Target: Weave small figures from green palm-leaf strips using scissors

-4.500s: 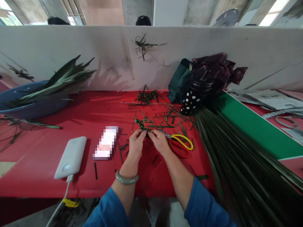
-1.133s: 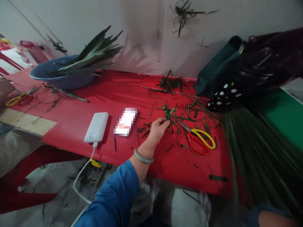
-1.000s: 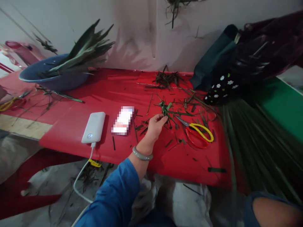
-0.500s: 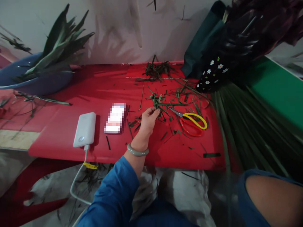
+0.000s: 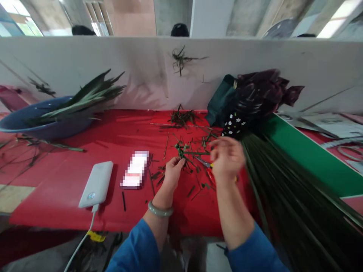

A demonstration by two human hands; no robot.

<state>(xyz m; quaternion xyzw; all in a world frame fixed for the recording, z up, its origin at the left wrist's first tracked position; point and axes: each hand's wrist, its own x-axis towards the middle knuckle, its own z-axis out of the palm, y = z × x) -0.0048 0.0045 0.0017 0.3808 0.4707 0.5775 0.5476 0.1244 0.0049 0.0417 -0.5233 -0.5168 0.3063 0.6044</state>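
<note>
My left hand (image 5: pixel 173 169), with a bangle at its wrist, pinches a small knotted piece of green leaf strips (image 5: pixel 180 150) between thumb and fingers. Loose strip ends stick out around the knot. My right hand (image 5: pixel 227 156) is raised over the red table to the right of it, smeared by motion. Its fingers bend leftward, and whether anything is between them cannot be made out. Partly behind the right hand lie scissors (image 5: pixel 202 161) with red and yellow handles, blades pointing left. Cut leaf bits are scattered about both hands.
A white power bank (image 5: pixel 96 184) with a cable and a phone (image 5: pixel 135 170) lie on the left. Behind them stands a blue basin (image 5: pixel 53 126) holding long leaves. A leaf-scrap pile (image 5: pixel 181 118), dark bags (image 5: pixel 249 96) and long green leaves (image 5: pixel 283 192) are further back and right.
My right hand has come into view over the scissors. The camera view has tipped up, showing more wall. My left hand still pinches the knotted leaf piece.
</note>
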